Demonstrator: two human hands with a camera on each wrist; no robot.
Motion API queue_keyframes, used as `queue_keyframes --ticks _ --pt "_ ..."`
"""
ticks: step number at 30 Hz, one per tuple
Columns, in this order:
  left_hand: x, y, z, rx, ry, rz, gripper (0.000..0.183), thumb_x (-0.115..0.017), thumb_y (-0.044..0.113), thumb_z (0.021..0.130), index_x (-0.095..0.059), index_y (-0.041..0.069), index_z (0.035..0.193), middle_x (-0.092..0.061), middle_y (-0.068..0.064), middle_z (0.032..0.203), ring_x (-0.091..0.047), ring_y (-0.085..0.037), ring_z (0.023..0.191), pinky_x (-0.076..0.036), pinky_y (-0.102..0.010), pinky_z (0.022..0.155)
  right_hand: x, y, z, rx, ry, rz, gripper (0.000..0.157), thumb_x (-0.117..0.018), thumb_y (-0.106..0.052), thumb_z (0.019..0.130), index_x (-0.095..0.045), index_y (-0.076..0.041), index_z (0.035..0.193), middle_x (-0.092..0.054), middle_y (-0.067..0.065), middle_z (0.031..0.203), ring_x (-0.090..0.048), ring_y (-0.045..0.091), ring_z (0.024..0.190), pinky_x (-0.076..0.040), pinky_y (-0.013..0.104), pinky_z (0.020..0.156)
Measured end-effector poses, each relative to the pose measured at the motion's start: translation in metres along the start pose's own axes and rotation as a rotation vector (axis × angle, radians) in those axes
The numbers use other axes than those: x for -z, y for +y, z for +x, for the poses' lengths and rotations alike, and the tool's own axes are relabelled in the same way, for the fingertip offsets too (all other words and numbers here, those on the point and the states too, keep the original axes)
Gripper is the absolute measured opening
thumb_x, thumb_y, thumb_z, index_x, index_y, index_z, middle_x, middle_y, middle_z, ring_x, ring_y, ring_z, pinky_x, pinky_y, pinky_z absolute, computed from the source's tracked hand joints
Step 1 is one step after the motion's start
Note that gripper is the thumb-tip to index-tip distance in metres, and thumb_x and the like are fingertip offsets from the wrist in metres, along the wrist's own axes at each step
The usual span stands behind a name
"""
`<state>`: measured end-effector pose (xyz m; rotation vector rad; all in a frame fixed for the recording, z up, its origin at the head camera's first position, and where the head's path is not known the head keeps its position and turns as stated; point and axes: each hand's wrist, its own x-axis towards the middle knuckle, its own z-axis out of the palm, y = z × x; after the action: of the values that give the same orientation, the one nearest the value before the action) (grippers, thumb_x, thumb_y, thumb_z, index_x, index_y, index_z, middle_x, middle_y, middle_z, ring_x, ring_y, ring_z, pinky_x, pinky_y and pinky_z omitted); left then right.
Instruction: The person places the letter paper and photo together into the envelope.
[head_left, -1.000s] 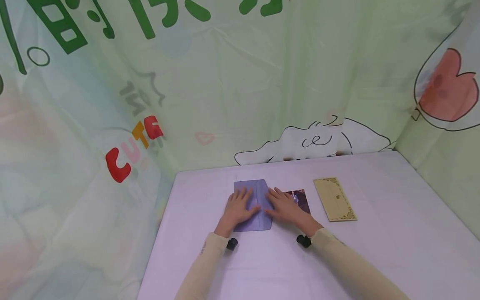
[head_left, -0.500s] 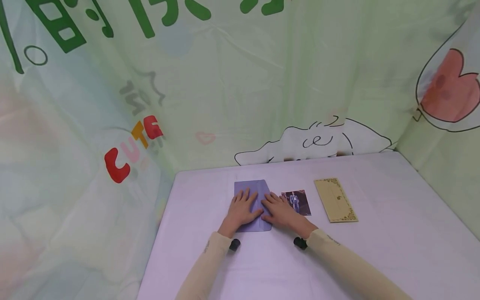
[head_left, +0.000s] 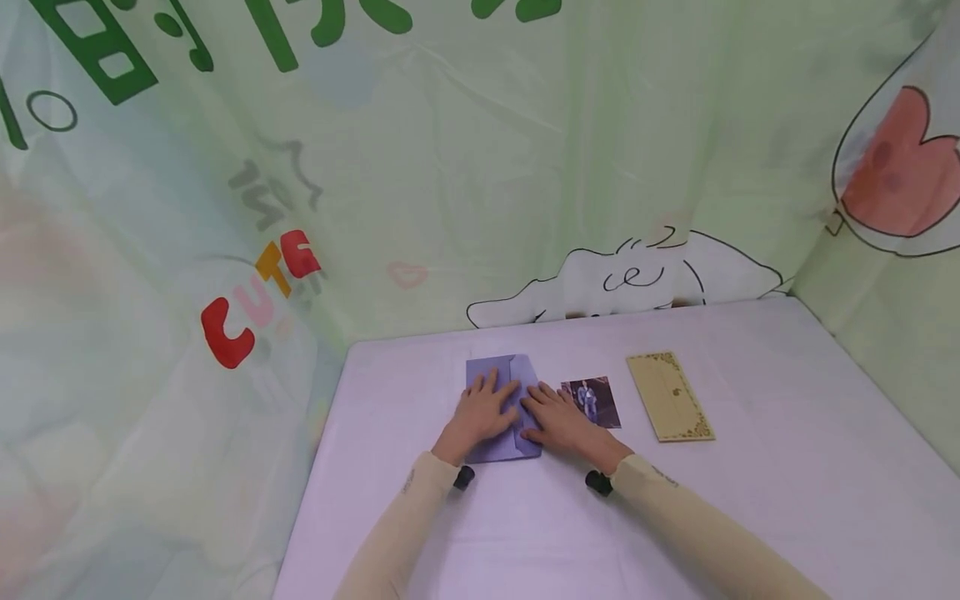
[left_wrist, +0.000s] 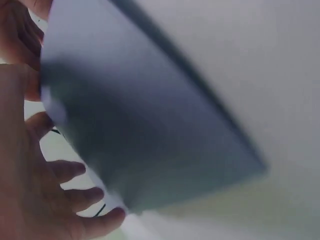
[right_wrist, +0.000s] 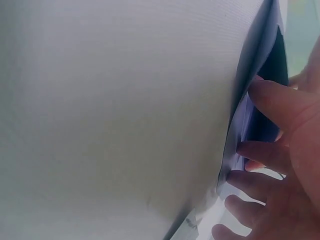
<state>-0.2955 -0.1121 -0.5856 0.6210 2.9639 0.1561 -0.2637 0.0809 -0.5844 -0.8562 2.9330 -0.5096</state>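
Observation:
A lavender envelope (head_left: 502, 448) lies on the table, its flap (head_left: 528, 372) unfolded toward the right. My left hand (head_left: 482, 414) rests on the envelope's body with fingers spread near the opening. On the flap side, my right hand (head_left: 562, 421) touches the paper with its fingertips. In the left wrist view the envelope (left_wrist: 150, 115) bows up beside the fingers. A dark gap shows between the envelope's layers (right_wrist: 272, 75) in the right wrist view, where the right thumb and fingers lie along the flap. A photo (head_left: 602, 403) of people lies partly behind the right hand.
A tan card-like rectangle (head_left: 670, 398) with ornate printed corners lies right of the photo. The table (head_left: 787, 500) has a pale lilac cover. Printed curtains (head_left: 480, 192) hang along its back and sides. Small black devices (head_left: 598, 482) sit at the wrists.
My right hand has shifted slightly left, showing more of the photo. The left fingers have moved on the envelope, whose opening edge now stands out more sharply. The head view has shifted slightly.

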Motion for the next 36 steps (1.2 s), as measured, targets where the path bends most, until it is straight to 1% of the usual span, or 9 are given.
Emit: queue_keyframes --ticks 3,6,8,10,13,16,19,28,36 --pt "0.006 -0.004 0.003 -0.015 -0.035 -0.039 0.057 -0.043 0.048 0.098 -0.044 0.028 0.151 -0.026 -0.017 0.165 -0.032 -0.044 0.148 -0.042 -0.059 0.108 0.001 0.0 0.001 -0.006 -0.004 0.005 0.061 -0.073 -0.034 0.092 -0.055 0.002 0.138 -0.044 0.028 0.152 -0.035 0.05 0.144 -0.029 0.069 0.112" --pt "0.011 -0.012 0.004 -0.054 -0.078 -0.048 0.054 -0.044 0.052 0.1 -0.046 0.026 0.147 -0.025 -0.017 0.165 -0.033 -0.044 0.148 -0.047 -0.058 0.104 0.003 -0.001 0.0 -0.014 -0.018 0.014 0.061 -0.072 -0.035 0.092 -0.055 0.0 0.139 -0.044 0.027 0.153 -0.033 0.05 0.145 -0.028 0.069 0.113" --pt "0.016 -0.018 0.005 -0.081 -0.124 -0.059 0.06 -0.048 0.059 0.098 -0.044 0.025 0.147 -0.023 -0.016 0.166 -0.03 -0.043 0.149 -0.047 -0.057 0.105 0.003 -0.002 0.001 -0.01 -0.021 0.018 0.061 -0.072 -0.036 0.092 -0.055 0.0 0.139 -0.044 0.027 0.152 -0.033 0.05 0.145 -0.028 0.069 0.113" --pt "0.02 -0.024 0.006 -0.112 -0.164 -0.065 0.069 -0.054 0.067 0.093 -0.044 0.025 0.147 -0.021 -0.016 0.167 -0.029 -0.04 0.151 -0.046 -0.056 0.107 0.003 -0.003 0.001 -0.01 -0.026 0.014 0.061 -0.071 -0.037 0.092 -0.055 -0.001 0.139 -0.044 0.026 0.153 -0.033 0.05 0.145 -0.028 0.069 0.113" --pt "0.024 -0.032 0.007 -0.169 -0.193 -0.061 0.082 -0.066 0.073 0.081 -0.042 0.026 0.144 -0.021 -0.018 0.167 -0.03 -0.035 0.151 -0.044 -0.049 0.111 0.002 -0.002 0.001 -0.005 -0.019 0.006 0.06 -0.072 -0.037 0.092 -0.055 -0.001 0.139 -0.045 0.026 0.152 -0.034 0.05 0.144 -0.029 0.069 0.112" --pt "0.025 -0.038 0.009 -0.228 -0.183 -0.044 0.087 -0.074 0.073 0.074 -0.041 0.025 0.139 -0.024 -0.02 0.165 -0.036 -0.032 0.148 -0.045 -0.045 0.111 0.002 -0.001 0.001 -0.011 -0.018 0.005 0.06 -0.072 -0.036 0.092 -0.055 -0.002 0.138 -0.045 0.026 0.152 -0.034 0.05 0.144 -0.029 0.07 0.112" --pt "0.023 -0.039 0.01 -0.253 -0.172 -0.022 0.089 -0.076 0.073 0.072 -0.04 0.024 0.138 -0.025 -0.021 0.164 -0.039 -0.032 0.147 -0.045 -0.043 0.11 0.001 0.001 0.0 -0.009 -0.012 0.015 0.061 -0.072 -0.036 0.092 -0.055 -0.001 0.138 -0.045 0.026 0.152 -0.033 0.051 0.144 -0.028 0.071 0.112" --pt "0.019 -0.038 0.011 -0.245 -0.15 0.016 0.093 -0.076 0.073 0.071 -0.039 0.024 0.141 -0.025 -0.021 0.164 -0.037 -0.032 0.148 -0.044 -0.043 0.112 0.003 0.006 0.0 0.032 0.021 0.082 0.06 -0.07 -0.036 0.094 -0.055 0.0 0.139 -0.044 0.028 0.152 -0.034 0.05 0.144 -0.028 0.071 0.112" --pt "0.021 -0.035 0.008 -0.248 -0.146 0.026 0.094 -0.076 0.074 0.07 -0.04 0.024 0.141 -0.027 -0.02 0.163 -0.039 -0.031 0.147 -0.045 -0.041 0.111 0.008 0.009 -0.004 0.052 0.089 0.101 0.06 -0.071 -0.034 0.093 -0.055 0.003 0.138 -0.053 0.029 0.142 -0.046 0.048 0.135 -0.035 0.067 0.109"
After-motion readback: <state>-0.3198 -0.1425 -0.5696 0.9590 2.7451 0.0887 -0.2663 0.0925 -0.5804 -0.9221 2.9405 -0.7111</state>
